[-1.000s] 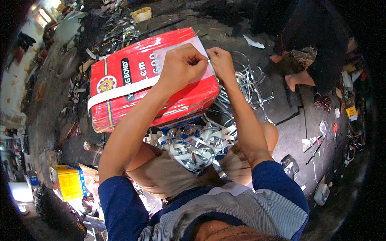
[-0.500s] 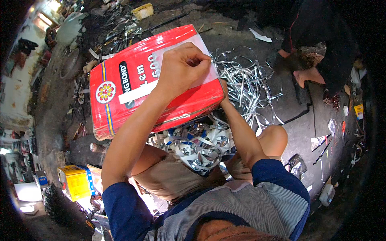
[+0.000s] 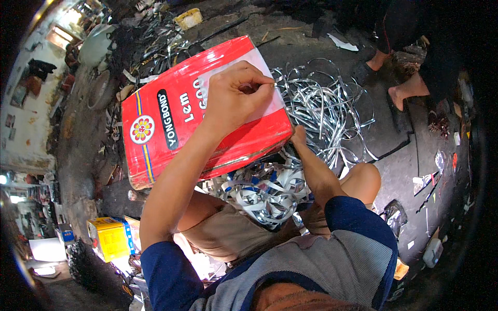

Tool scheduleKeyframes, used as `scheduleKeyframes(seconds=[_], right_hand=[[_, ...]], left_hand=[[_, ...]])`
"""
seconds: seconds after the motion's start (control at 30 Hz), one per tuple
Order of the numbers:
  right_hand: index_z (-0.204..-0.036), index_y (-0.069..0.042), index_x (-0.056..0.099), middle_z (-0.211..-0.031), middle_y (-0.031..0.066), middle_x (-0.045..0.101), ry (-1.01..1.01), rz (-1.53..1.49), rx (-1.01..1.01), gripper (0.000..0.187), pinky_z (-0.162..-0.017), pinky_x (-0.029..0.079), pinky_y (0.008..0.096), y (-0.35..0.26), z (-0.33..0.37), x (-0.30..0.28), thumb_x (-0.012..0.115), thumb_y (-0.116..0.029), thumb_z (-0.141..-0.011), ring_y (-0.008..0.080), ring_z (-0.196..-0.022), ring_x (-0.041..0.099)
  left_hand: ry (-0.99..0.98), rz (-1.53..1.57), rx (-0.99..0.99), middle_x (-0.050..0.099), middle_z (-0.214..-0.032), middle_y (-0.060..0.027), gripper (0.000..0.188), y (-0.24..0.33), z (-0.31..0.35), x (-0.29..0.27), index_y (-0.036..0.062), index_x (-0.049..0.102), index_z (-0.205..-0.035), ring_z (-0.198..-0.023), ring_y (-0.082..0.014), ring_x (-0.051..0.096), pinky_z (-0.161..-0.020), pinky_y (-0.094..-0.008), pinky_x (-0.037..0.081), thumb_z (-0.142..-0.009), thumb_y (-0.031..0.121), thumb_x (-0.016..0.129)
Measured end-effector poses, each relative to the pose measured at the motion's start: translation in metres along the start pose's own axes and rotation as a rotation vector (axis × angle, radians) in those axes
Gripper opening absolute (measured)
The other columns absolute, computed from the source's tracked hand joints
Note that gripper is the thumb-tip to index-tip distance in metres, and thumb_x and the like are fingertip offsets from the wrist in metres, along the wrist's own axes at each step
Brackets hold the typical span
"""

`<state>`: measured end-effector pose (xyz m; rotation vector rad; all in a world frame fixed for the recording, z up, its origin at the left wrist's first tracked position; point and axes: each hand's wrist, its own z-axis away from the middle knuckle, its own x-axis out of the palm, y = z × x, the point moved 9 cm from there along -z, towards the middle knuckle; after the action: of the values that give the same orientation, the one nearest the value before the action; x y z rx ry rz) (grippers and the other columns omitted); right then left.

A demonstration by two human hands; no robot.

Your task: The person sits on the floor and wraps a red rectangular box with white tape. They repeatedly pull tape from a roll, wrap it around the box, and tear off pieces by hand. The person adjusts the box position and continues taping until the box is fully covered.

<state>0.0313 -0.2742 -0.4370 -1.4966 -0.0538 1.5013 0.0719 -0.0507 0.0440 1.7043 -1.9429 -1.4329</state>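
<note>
A large red box (image 3: pixel 184 137) with a round flower emblem and a pale panel (image 3: pixel 267 103) lies tilted in front of me. My left hand (image 3: pixel 239 93) rests over its top, thumb and fingers pinched together by the right-hand edge. Whatever is in that pinch is too small to make out. Against the box's lower right corner is my right hand (image 3: pixel 299 137), its fingers mostly hidden. A tangle of shiny silver strips (image 3: pixel 321 109) spreads beyond the box's right side. Between my legs sits a heap of curled white and silver strips (image 3: pixel 267 199).
At the lower left stands a yellow box (image 3: pixel 110 239). Farther off are a small yellow tub (image 3: pixel 188 19) and scattered dark scraps (image 3: pixel 155 44). Another person's bare foot (image 3: pixel 410 92) is on the dark floor at the upper right. A dark plastic bag (image 3: pixel 395 215) lies beyond my knee.
The white strip that lay across the box's top beside my left forearm is no longer visible there. My right hand has shifted down slightly along the box's edge. My left hand remains pinched.
</note>
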Motion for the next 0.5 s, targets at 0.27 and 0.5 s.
scheduleKeyframes(seconds=[0.27, 0.5], right_hand=[[-0.113, 0.002, 0.065, -0.116, 0.0287, 0.068, -0.034, 0.049, 0.247, 0.035, -0.096, 0.052, 0.0516, 0.010, 0.016, -0.017, 0.063, -0.020, -0.085, 0.0444, -0.110, 0.066], [-0.107, 0.005, 0.068, -0.112, 0.0300, 0.068, -0.012, 0.138, 0.175, 0.033, -0.092, 0.054, 0.0510, 0.000, 0.023, -0.039, 0.063, -0.019, -0.085, 0.0449, -0.107, 0.067]], left_hand=[[-0.039, -0.017, 0.102, 0.069, -0.084, -0.0061, 0.008, 0.010, -0.001, -0.001, 0.0009, 0.077, -0.090, -0.068, -0.0115, 0.065, -0.060, -0.0240, 0.051, -0.082, 0.001, 0.074], [-0.171, -0.291, 0.441, 0.065, -0.095, -0.0085, 0.024, 0.032, 0.011, 0.002, 0.0043, 0.074, -0.107, -0.081, -0.0232, 0.066, -0.068, -0.0334, 0.055, -0.083, 0.001, 0.073]])
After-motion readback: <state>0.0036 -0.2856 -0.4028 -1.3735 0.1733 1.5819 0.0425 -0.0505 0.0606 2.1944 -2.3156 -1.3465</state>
